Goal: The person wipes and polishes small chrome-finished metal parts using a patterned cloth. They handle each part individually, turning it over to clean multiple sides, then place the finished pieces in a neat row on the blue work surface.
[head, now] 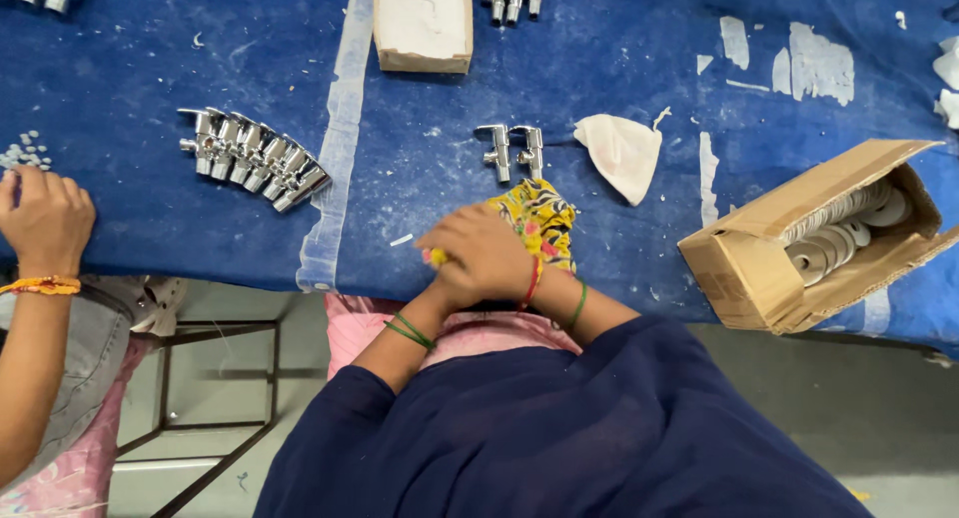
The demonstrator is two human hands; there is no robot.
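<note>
yellow patterned cloth (542, 221) at near table edge, bunched under both hands; soft, light, limp, likely easiest gripped by a gathered fold | left hand (479, 258) closed over cloth | right hand (544, 278) mostly hidden, grip unclear | two chrome valves (511, 150) just beyond; white rag (621, 153), open carton of discs (819, 233) to right; co-worker's hand (42, 218) well apart

Hands (484, 258) on cloth (544, 218) at table edge w/ two valves (511, 150) just behind, valve row (255, 158) far left, box of discs (819, 233) right, co-worker's hand (45, 218) far left.

Yellow floral cloth (539, 223), blue table cover (619, 78), chrome valves (255, 158), brown cardboard box (759, 248).
</note>
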